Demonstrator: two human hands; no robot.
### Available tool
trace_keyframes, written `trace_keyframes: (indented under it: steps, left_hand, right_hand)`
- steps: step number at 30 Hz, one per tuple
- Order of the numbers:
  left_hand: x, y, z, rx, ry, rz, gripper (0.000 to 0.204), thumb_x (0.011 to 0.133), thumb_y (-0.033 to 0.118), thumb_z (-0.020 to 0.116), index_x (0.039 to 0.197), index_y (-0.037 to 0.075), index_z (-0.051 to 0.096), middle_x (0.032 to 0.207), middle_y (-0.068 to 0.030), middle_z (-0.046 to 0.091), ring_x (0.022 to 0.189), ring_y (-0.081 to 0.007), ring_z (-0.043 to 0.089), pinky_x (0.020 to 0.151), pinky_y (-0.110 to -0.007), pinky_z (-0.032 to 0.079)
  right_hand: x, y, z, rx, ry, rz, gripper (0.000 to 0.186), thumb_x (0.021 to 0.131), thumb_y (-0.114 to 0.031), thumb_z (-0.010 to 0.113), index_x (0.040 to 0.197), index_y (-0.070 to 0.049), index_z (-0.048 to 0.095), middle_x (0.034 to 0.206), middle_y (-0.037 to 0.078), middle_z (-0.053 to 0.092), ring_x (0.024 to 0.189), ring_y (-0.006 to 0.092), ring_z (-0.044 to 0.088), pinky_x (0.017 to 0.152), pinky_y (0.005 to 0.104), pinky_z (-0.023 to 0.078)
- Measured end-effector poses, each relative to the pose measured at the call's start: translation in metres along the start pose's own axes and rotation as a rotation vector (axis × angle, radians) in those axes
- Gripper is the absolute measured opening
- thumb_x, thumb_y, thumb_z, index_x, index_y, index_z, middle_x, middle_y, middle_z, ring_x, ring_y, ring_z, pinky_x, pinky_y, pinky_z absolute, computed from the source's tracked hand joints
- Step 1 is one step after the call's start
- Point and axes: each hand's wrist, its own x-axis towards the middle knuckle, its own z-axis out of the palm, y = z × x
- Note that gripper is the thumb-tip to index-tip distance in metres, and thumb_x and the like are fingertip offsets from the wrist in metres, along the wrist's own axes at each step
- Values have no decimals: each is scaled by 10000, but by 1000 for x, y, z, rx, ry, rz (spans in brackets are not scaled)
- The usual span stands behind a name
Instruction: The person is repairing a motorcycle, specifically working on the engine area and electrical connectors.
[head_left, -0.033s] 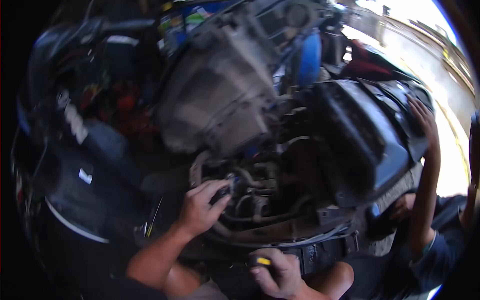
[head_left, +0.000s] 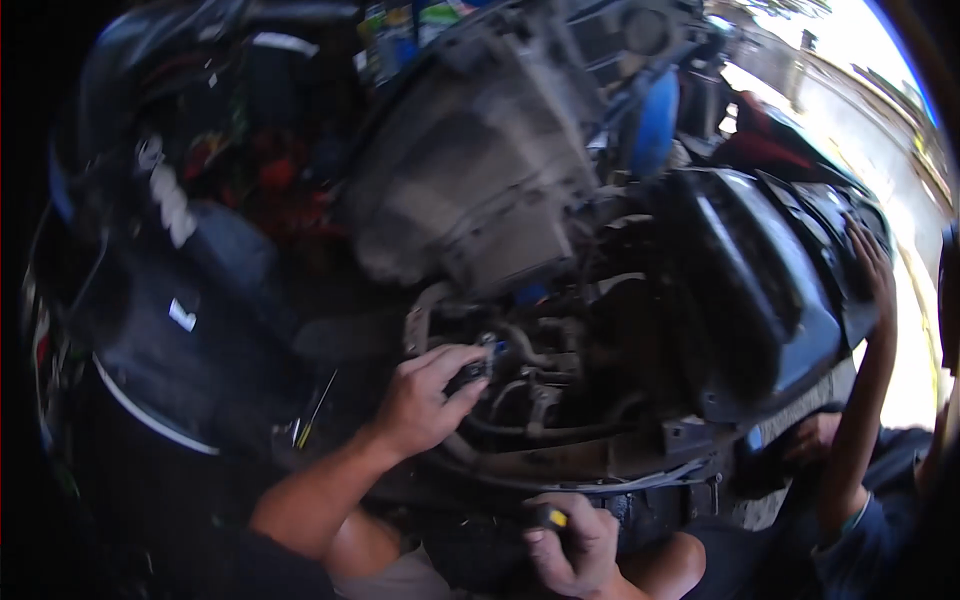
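Note:
My left hand [head_left: 430, 393] reaches into the opened body of what looks like a scooter. Its thumb and fingers pinch a small dark part [head_left: 474, 374] among hoses and metal engine parts [head_left: 535, 375]; the kind of part is too blurred to tell. Nearer to me, in front of the frame rail [head_left: 560, 462], my right hand [head_left: 585, 550] is wrapped round a black-and-yellow tool handle [head_left: 552, 517]. The rest of that tool is hidden by the hand and the dark background. A large dusty grey plastic housing [head_left: 470, 170] rises just beyond my left hand.
A glossy black cover [head_left: 760, 290] lies to the right, with another person's hand [head_left: 868, 258] resting at its far end. A thin screwdriver [head_left: 312, 415] lies left of my left forearm. Black body panels [head_left: 190, 350] stand at the left; a blue object [head_left: 655, 120] stands behind.
The whole scene sits slightly farther right in the picture, hands included, as the view turns a little left. Both hands keep their grips and their places by the engine and rail.

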Motion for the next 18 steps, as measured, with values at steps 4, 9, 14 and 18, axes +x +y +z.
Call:
trace_keyframes:
  steps: [4, 9, 14, 18]
  left_hand:
    - [-20, -13, -28, 0, 71, -57, 335, 837, 65, 743, 1155, -3, 659, 1076, -173, 713, 969, -324, 716, 855, -372, 560]
    - [-39, -24, -26, -43, 90, 18, 353, 829, 36, 752, 1164, -11, 653, 1082, -174, 710, 962, -302, 722, 842, -358, 575]
    - [-36, -24, -19, 7, 96, 88, 362, 814, 13, 751, 1161, -20, 653, 1097, -181, 706, 983, -313, 719, 844, -365, 578]
    - [-34, -25, -20, -3, 79, 83, 364, 805, 10, 751, 1156, -21, 654, 1101, -189, 706, 993, -319, 717, 851, -368, 576]
  right_hand:
    - [-8, 11, 24, 108, -36, 82, 239, 975, -133, 596, 1129, 49, 601, 789, 52, 632, 627, 87, 558, 586, 241, 460]
    - [-14, 20, 32, 90, -39, -38, 335, 1026, -251, 560, 1173, 50, 571, 811, 74, 649, 608, 113, 572, 579, 259, 485]
    - [-12, 26, 32, -187, 38, -296, 267, 1027, -170, 548, 1186, 44, 569, 839, 99, 639, 626, 131, 588, 607, 284, 503]
    - [-3, 21, 32, 144, -57, -64, 210, 1010, -118, 560, 1150, 35, 597, 889, 116, 642, 650, 139, 594, 642, 303, 509]
